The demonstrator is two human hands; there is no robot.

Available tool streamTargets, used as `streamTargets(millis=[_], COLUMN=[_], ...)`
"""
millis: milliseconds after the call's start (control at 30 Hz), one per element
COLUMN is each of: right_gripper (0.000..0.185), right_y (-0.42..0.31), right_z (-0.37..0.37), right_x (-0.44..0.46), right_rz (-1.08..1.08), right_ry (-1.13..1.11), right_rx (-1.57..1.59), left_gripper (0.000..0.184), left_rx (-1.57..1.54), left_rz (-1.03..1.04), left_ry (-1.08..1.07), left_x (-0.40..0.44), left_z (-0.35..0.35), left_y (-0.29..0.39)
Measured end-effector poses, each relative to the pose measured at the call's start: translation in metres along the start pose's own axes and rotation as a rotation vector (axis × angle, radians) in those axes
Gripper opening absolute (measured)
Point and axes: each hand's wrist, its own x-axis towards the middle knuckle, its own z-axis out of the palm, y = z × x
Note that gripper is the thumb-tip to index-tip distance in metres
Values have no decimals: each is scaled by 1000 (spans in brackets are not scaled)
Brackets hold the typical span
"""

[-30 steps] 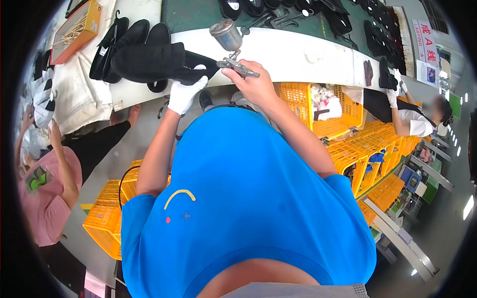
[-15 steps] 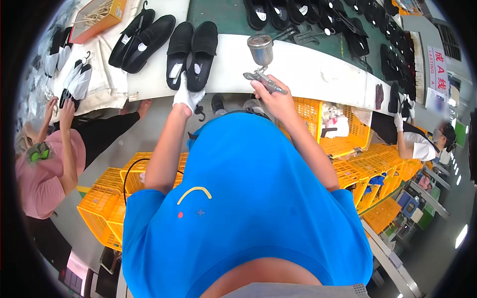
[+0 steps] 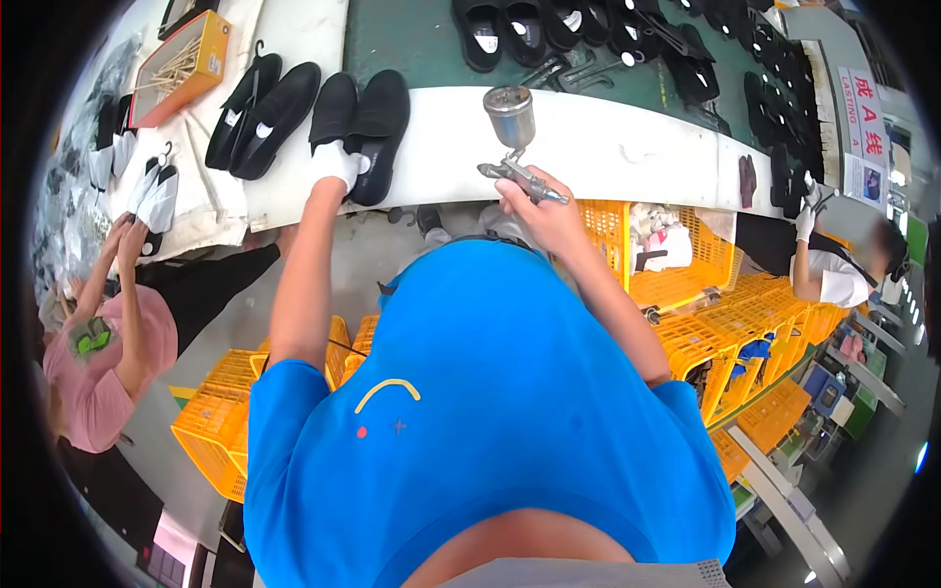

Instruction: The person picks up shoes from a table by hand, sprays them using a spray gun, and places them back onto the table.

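Note:
My left hand, in a white glove, closes on the heel end of a black loafer on the white tabletop; its fingertips are partly hidden. The matching loafer lies right beside it, toe pointing away from me. In my bare right hand is a small metal spray gun, fingers wrapped around its body. A silvery cup sits on top of the gun. The gun is held over the table's front edge, apart from the shoes.
Another black pair stands to the left, near an orange box of sticks. Many black shoes line the green surface at the back. Yellow crates stand below the table. Co-workers are on both sides.
My left hand has moved forward and left, from the heels of both loafers onto the left one. The right hand and spray gun stay nearly in place. The view has shifted slightly.

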Motion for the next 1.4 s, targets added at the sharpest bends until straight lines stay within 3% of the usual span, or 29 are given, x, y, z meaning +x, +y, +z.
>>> streamTargets(millis=[33,67,167,233,367,500,533,567,600,633,667,767,867,933,1033,1067,1200,1300,1400], right_gripper=[31,31,31,30,24,23,23,23,23,23,23,22,22,21,21,21,22,23,23], right_y=[-1,1,8,6,12,11,12,13,10,13,16,26,27,28,31,32,41,47,51], right_z=[-7,-12,-32,-46,-69,-94,-100,-105,-112,-116,-121,-133,-143,-150,-155,-157,-165,-167,-167], right_x=[-1,-1,3,5,15,24,25,25,25,25,24,20,15,11,7,5,-4,-6,-3], right_rz=[15,15,44,78,99,75,75,78,93,92,89,81,106,139,177,186,221,232,228], right_ry=[-9,-13,27,31,13,9,13,18,25,36,49,91,129,154,163,169,175,185,182], right_rx=[34,41,86,113,253,292,300,307,298,303,321,342,368,391,351,352,279,268,283], left_gripper=[62,58,37,31,25,38,46,49,50,46,40,42,58,60,55,53,51,57,54], left_rx=[52,34,29,-2,-147,-86,-149,-10,-42,40,-13,27,177,126,63,65,-2,132,68], left_rz=[30,80,263,235,275,434,343,376,376,524,401,393,366,301,289,193,151,144,51], left_ry=[-77,-9,-60,-229,-252,13,82,173,202,335,289,375,598,532,675,591,541,181,214], left_x=[9,13,-2,-31,-46,2,12,30,45,68,91,135,196,214,259,243,231,223,212], left_z=[0,10,-12,-63,-145,-203,-216,-230,-241,-245,-257,-273,-253,-224,-143,-128,-52,-12,6], left_y=[-3,-12,-30,-16,8,36,56,68,82,85,96,122,122,134,132,151,154,146,156])
